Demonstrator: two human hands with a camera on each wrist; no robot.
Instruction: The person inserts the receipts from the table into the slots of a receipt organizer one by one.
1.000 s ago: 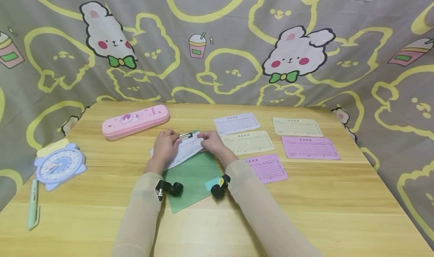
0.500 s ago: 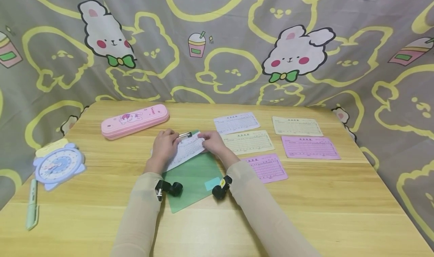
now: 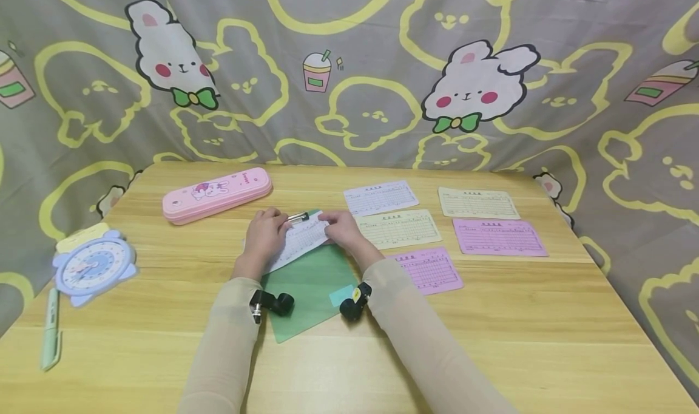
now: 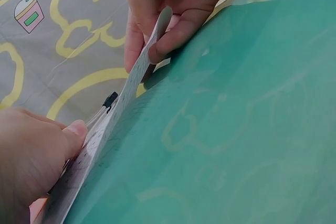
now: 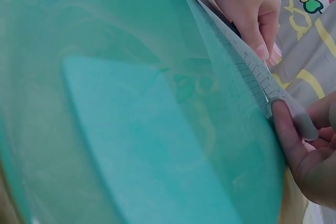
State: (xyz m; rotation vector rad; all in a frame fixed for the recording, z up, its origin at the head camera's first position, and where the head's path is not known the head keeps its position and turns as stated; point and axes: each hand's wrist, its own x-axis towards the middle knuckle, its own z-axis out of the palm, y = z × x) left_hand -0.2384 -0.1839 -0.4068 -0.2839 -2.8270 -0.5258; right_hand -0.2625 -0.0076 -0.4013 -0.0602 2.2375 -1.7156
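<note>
A green clipboard (image 3: 308, 289) lies at a slant on the table, its metal clip (image 3: 298, 218) at the far edge. Over its upper part sits a white printed slip (image 3: 300, 243). My left hand (image 3: 264, 239) pinches the clip's lever between thumb and finger, as the right wrist view also suggests. At the slip's other end my right hand (image 3: 345, 228) pinches the paper corner, which curls up between thumb and fingers in the left wrist view. Part of the slip's left side is hidden behind my left hand.
Printed slips lie to the right: a white one (image 3: 380, 197), yellow ones (image 3: 479, 204) and purple ones (image 3: 499, 238). A pink pencil case (image 3: 217, 196) is at the back left. Further left are a blue toy clock (image 3: 95, 268), yellow paper (image 3: 83, 237) and a green pen (image 3: 51, 332).
Both hands stay at the clip and the slip. The slip's lower edge shifts very slightly; nothing else visibly changes.
</note>
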